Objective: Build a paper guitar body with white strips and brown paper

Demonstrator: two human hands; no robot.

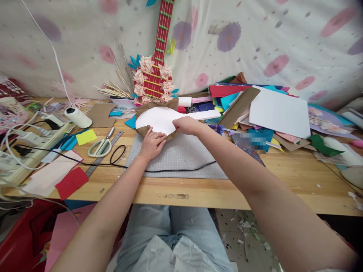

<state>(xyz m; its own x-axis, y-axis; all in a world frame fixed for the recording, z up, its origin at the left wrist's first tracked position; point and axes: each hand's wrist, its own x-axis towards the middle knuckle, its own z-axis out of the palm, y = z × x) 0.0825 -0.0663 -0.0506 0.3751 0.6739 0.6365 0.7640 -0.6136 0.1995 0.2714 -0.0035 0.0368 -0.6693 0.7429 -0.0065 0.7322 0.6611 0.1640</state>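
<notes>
A white lute-shaped board (pixel 154 116) with a rounded body and a straight neck lies over the grey cutting mat (pixel 181 155), its neck pointing right. Brown paper (pixel 163 104) shows around the body, with a small flap folded over the near left edge. My left hand (pixel 153 143) rests on the near edge of the body, fingers stretched out and lying flat. Where body meets neck, my right hand (pixel 185 125) is closed at the board's edge, thumb on the near side; its other fingers are partly hidden.
A red paper guitar with pink flowers (pixel 153 81) leans at the back. Scissors (pixel 100 145), a steel ruler (pixel 103 155) and a power strip (pixel 28 155) lie left. A black cable (pixel 181 170) crosses the mat. Right are a blue glue gun (pixel 217 129) and piled coloured sheets (pixel 279 111).
</notes>
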